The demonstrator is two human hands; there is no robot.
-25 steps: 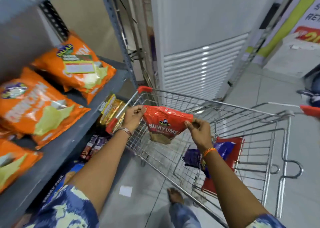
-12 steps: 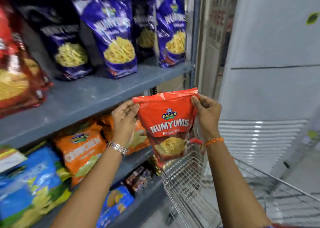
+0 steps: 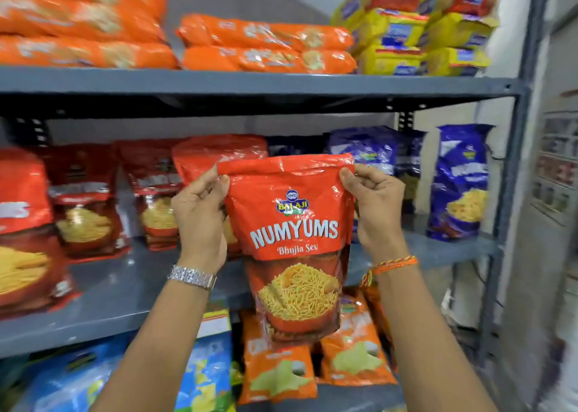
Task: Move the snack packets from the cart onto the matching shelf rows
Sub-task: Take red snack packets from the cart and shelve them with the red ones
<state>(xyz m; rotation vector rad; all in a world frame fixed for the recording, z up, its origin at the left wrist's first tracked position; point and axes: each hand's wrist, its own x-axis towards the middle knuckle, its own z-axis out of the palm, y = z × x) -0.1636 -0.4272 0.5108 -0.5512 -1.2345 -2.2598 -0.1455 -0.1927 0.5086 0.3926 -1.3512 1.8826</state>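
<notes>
I hold a red Numyums Bhujia Sev packet (image 3: 292, 224) upright by its two top corners, in front of the middle shelf (image 3: 125, 289). My left hand (image 3: 200, 214) pinches the top left corner, my right hand (image 3: 373, 206) the top right. Behind the packet stands a row of matching red Numyums packets (image 3: 150, 189) on the left of that shelf. Blue Numyums packets (image 3: 459, 180) stand on the right of the same shelf. The cart is out of view.
The top shelf (image 3: 250, 81) carries orange biscuit rolls (image 3: 266, 44) and yellow packs (image 3: 406, 33). Below the middle shelf sit orange chip bags (image 3: 278, 368) and blue bags (image 3: 203, 374). A grey upright post (image 3: 513, 192) ends the rack at right.
My view has swung from the cart up to the shelves. Both hands have lifted the red packet from over the cart to the middle shelf row with the red packets.
</notes>
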